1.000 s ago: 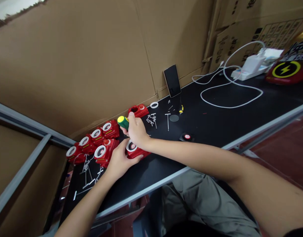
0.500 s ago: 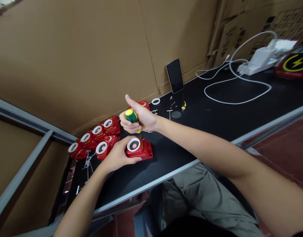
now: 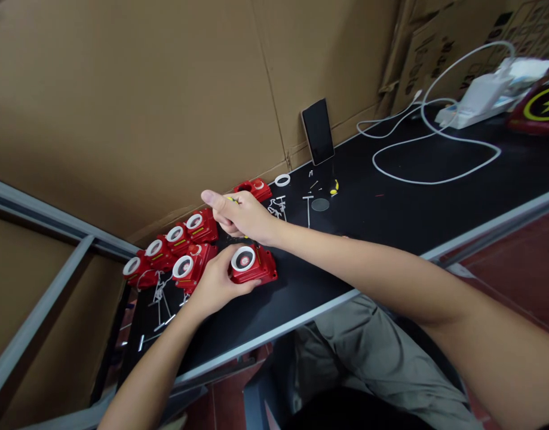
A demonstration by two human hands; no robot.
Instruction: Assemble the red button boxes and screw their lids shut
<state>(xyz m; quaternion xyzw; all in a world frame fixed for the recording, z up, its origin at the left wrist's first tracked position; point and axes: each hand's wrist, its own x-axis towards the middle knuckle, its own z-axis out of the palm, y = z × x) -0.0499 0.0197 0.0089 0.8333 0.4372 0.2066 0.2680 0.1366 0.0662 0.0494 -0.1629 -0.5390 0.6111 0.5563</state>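
Note:
My left hand (image 3: 214,283) grips a red plastic housing (image 3: 255,266) with a white ring on top, holding it on the black table (image 3: 390,209). My right hand (image 3: 241,216) hovers just above and behind it, fingers curled round a screwdriver whose green and yellow handle is almost fully hidden in the fist; only a sliver of yellow shows by the thumb. Several more red housings (image 3: 175,248) with white rings lie in a row to the left.
Another red housing (image 3: 254,189) lies by the cardboard wall, beside a loose white ring (image 3: 282,180), small metal parts (image 3: 276,208) and a clear disc (image 3: 319,205). A dark phone (image 3: 318,131) leans on the cardboard. White cable (image 3: 435,173) and charger (image 3: 480,98) lie far right.
My right hand lifted the screwdriver off the housing, then turned over so the handle is now hidden in the fist. My left hand has kept hold of the housing.

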